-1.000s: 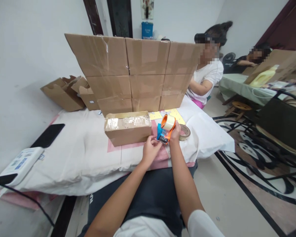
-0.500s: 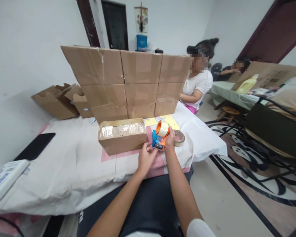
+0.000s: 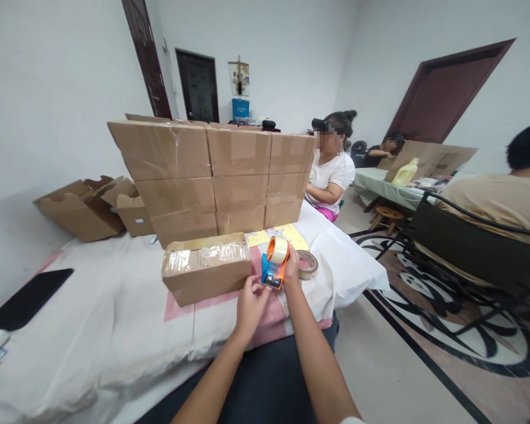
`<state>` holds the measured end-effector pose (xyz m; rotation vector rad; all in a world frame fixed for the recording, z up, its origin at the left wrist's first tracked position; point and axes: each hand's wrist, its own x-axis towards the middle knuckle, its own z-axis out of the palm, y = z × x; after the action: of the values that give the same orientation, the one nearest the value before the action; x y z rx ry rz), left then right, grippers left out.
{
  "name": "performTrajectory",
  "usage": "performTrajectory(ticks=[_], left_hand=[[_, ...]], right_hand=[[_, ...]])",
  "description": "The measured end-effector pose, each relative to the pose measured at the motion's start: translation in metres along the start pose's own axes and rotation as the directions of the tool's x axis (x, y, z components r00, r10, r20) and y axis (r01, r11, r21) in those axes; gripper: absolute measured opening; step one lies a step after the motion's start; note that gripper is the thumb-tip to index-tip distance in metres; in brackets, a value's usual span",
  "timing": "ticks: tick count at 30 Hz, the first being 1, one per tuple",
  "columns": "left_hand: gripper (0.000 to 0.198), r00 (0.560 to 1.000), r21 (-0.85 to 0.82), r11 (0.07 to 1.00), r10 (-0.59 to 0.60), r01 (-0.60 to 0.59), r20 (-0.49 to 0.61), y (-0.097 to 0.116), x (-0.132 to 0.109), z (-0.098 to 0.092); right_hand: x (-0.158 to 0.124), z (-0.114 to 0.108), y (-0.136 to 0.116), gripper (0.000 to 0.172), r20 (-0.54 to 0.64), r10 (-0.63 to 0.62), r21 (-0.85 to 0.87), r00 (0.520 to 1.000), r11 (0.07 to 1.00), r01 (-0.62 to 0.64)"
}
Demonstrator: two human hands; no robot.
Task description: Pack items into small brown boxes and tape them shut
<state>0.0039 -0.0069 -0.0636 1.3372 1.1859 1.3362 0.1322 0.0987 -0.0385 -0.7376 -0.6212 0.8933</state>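
Note:
My right hand point(image 3: 294, 265) is closed around the side of an orange and blue tape dispenser point(image 3: 274, 265), which carries a roll of pale tape. At the dispenser's lower blue end, the fingers of my left hand point(image 3: 249, 300) are pinched together. Whatever lies between those fingertips is too small to make out. Just left of the hands, a cardboard box point(image 3: 205, 271) rests on the cloth, shiny clear tape across its top. A roll of brown tape point(image 3: 308, 264) lies flat on the table, right behind my right hand.
Stacked, taped cardboard boxes point(image 3: 212, 176) form a wall behind the single box. Open cartons point(image 3: 82, 206) stand at the left, near a black flat pad point(image 3: 29, 298). One person point(image 3: 333, 171) sits beyond the table's right end; another sits in a chair point(image 3: 481, 241) at the right.
My view has tilted up and shifted right, so more of the seated person at the right shows. Both hands stay at the dispenser, with little visible change in their hold.

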Motion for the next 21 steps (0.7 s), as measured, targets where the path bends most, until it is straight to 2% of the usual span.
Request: performTrajectory(ticks=[5, 21], left_hand=[[0.038, 1.000, -0.011, 1.000, 0.005, -0.005, 0.007, -0.0038, 0.0009, 0.0001], [0.039, 0.999, -0.032, 0.999, 0.009, -0.008, 0.038, 0.0000, 0.0005, -0.0019]], right_hand=[[0.0014, -0.0034, 0.0017, 0.029, -0.039, 0.005, -0.004, 0.999, 1.000, -0.005], [0.0025, -0.0036, 0.0045, 0.029, -0.017, 0.059, 0.031, 0.998, 0.998, -0.058]])
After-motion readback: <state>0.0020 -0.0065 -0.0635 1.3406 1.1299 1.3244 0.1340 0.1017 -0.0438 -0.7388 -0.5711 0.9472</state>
